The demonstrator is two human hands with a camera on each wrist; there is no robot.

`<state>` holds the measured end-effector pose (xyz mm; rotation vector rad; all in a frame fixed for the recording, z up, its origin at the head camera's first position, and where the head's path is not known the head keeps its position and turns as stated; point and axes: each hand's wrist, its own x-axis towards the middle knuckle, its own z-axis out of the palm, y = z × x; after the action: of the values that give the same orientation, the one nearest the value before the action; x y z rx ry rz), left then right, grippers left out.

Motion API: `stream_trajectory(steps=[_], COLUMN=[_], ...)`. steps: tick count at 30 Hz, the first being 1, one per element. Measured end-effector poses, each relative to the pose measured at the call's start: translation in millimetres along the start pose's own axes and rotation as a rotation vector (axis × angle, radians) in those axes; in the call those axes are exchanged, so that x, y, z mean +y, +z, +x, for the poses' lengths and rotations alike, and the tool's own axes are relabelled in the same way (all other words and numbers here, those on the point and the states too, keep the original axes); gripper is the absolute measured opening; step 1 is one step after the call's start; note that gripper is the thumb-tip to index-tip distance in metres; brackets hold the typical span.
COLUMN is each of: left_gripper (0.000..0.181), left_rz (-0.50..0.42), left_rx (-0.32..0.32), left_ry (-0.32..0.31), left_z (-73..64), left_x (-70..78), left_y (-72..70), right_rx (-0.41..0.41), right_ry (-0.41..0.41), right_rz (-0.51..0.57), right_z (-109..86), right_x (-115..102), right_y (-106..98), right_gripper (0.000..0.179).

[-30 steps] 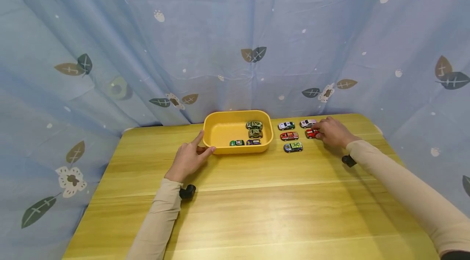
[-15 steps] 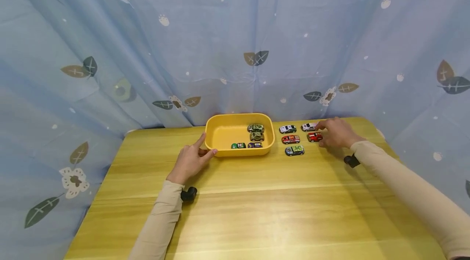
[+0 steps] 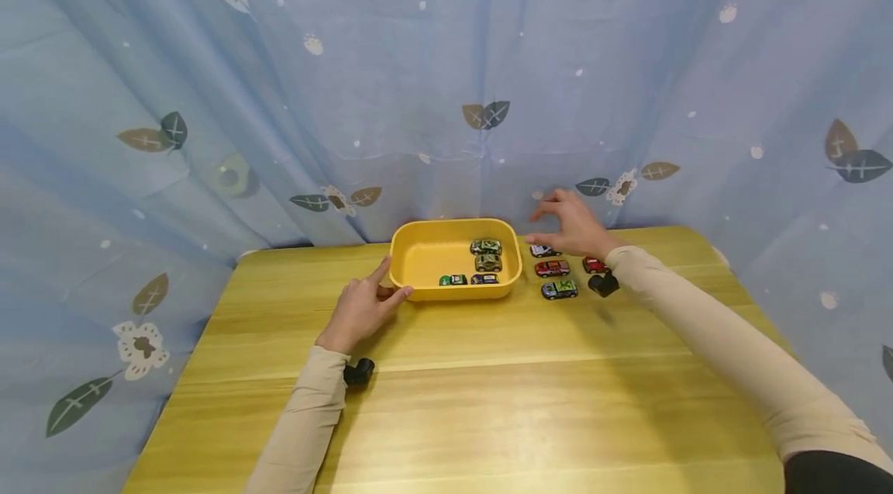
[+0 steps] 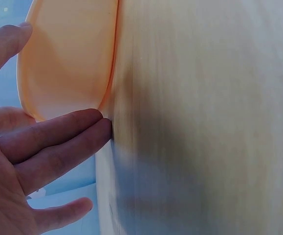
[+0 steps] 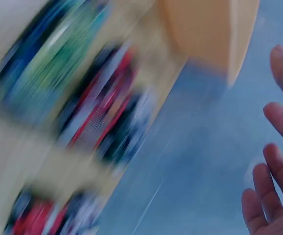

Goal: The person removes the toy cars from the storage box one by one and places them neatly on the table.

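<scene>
A yellow plastic tray (image 3: 446, 293) stands at the table's back edge, holding several toy cars, among them a camouflage car (image 3: 485, 247) and a purple car (image 3: 484, 278). My left hand (image 3: 358, 313) touches its left end with extended fingers, thumb near the front corner. Above the table, right of the tray, hovers my right hand (image 3: 574, 226), fingers spread and holding nothing. Below and beside it are a partly covered white car (image 3: 544, 251), an orange-red car (image 3: 553, 268), a blue-green car (image 3: 560, 290) and a red car (image 3: 594, 265). The right wrist view is blurred.
A blue patterned curtain (image 3: 418, 91) hangs directly behind the wooden table (image 3: 446, 401). The tray's back rim lies close to it. Bare tabletop lies in front of the tray and cars.
My right hand has risen from beside the red car and moved left toward the tray, its fingers spreading. The left hand stays at the tray's left end.
</scene>
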<state>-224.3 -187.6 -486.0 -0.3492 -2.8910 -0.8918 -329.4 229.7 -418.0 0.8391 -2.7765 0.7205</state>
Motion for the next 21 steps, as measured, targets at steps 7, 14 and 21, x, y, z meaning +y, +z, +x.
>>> stream_trajectory(steps=[7,14,21], left_gripper=[0.091,0.091,0.089], left_rz=[0.0,-0.002,0.013], left_rx=[0.003,0.006,0.023], left_ry=[-0.021,-0.026,-0.023], left_z=[-0.7,-0.7,-1.5], left_x=[2.2,4.3,0.7], left_y=[0.2,4.3,0.5], right_rx=[-0.104,-0.272,-0.378], right_ry=[-0.155,-0.214,-0.202], right_rz=[0.042,-0.018,-0.058], right_z=[42.6,64.4,81.2], right_x=[-53.8,-77.5,-86.3], right_y=[35.9,48.0,64.8], right_gripper=[0.04,0.045,0.045])
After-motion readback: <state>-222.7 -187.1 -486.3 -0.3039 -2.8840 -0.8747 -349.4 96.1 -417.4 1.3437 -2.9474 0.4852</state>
